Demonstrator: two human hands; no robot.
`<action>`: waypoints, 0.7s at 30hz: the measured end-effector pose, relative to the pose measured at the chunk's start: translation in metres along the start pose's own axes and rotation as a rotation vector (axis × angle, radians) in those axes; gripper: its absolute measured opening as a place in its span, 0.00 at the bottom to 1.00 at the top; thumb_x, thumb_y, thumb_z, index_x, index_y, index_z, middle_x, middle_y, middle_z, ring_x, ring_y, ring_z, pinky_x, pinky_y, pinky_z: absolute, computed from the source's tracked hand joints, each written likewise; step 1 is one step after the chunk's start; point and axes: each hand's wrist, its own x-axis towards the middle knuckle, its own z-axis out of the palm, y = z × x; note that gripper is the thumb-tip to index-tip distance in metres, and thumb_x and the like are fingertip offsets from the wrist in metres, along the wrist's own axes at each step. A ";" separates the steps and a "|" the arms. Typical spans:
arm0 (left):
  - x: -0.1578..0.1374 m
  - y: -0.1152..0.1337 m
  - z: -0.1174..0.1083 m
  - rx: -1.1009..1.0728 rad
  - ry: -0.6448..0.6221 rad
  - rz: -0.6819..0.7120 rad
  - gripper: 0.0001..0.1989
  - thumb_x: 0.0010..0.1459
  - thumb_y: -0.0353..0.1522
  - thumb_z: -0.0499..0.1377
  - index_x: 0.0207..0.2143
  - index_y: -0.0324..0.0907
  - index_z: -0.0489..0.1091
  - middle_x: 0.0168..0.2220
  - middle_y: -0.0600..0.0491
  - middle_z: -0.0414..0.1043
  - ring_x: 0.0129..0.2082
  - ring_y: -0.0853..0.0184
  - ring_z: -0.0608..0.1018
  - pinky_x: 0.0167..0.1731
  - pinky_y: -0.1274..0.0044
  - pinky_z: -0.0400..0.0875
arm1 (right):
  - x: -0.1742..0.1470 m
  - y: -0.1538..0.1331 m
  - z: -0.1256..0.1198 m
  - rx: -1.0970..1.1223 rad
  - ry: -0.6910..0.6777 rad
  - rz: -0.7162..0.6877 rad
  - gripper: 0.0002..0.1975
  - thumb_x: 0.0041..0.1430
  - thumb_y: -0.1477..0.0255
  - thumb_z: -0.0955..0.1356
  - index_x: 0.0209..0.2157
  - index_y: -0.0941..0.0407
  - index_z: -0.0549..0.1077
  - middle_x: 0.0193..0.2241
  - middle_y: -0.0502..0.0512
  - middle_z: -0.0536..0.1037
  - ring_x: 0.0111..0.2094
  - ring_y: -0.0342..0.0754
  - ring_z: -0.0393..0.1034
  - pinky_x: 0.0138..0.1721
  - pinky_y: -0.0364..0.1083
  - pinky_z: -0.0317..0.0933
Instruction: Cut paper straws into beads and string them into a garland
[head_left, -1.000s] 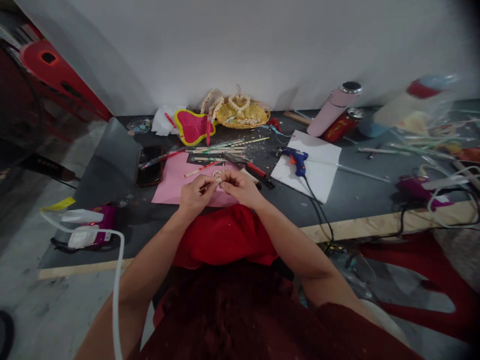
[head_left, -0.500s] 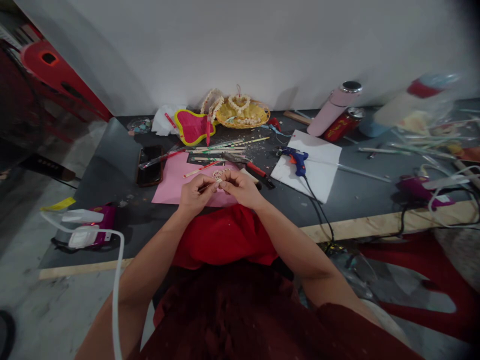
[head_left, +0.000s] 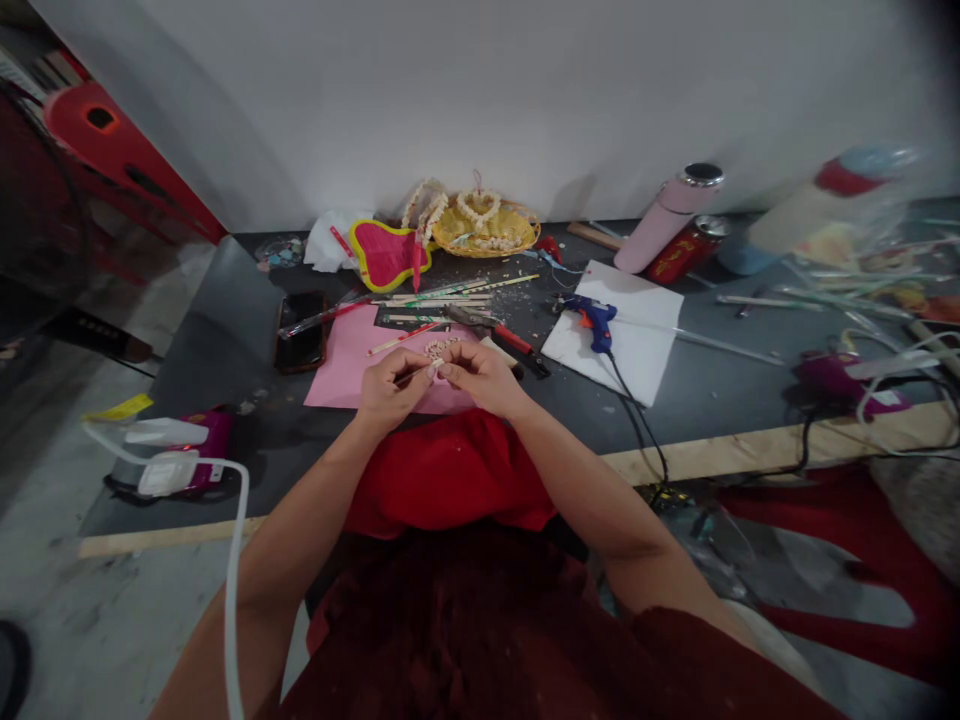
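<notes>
Over the pink sheet (head_left: 341, 365), my left hand (head_left: 391, 388) and my right hand (head_left: 481, 376) meet fingertip to fingertip. Both are closed in a pinch on a small pale piece (head_left: 436, 366), too small to name. A thin stick-like thing (head_left: 406, 378) shows under the left fingers, mostly hidden. Just beyond the fingertips lies a cluster of small pale beads (head_left: 441, 346). Red-handled pliers (head_left: 514, 340) rest to the right of it, and several thin pale sticks (head_left: 435, 300) lie farther back.
A blue glue gun (head_left: 592, 318) lies on a white sheet (head_left: 645, 365), its cord running off the front edge. At the back stand a yellow basket (head_left: 525, 238), a pink bottle (head_left: 667, 220) and a red can (head_left: 690, 250). Left are a phone (head_left: 300, 335) and a purple power strip (head_left: 214, 450).
Almost nothing differs. My fingertips stay together on the small pale piece, with at most a slight shift of the fingers.
</notes>
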 end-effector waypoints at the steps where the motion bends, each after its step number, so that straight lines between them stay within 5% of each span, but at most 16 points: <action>1: 0.000 0.000 0.000 0.007 0.004 0.000 0.05 0.54 0.33 0.61 0.31 0.40 0.72 0.27 0.53 0.76 0.25 0.73 0.76 0.26 0.81 0.71 | 0.000 -0.001 0.000 -0.002 0.002 0.006 0.18 0.52 0.55 0.70 0.30 0.56 0.67 0.25 0.46 0.67 0.24 0.38 0.56 0.25 0.40 0.54; 21: 0.001 0.003 0.000 0.056 0.029 -0.022 0.04 0.52 0.32 0.60 0.28 0.40 0.72 0.25 0.54 0.76 0.22 0.74 0.74 0.22 0.82 0.67 | 0.000 -0.001 0.002 -0.002 0.005 0.003 0.18 0.52 0.56 0.70 0.31 0.56 0.68 0.26 0.47 0.68 0.24 0.38 0.58 0.26 0.41 0.54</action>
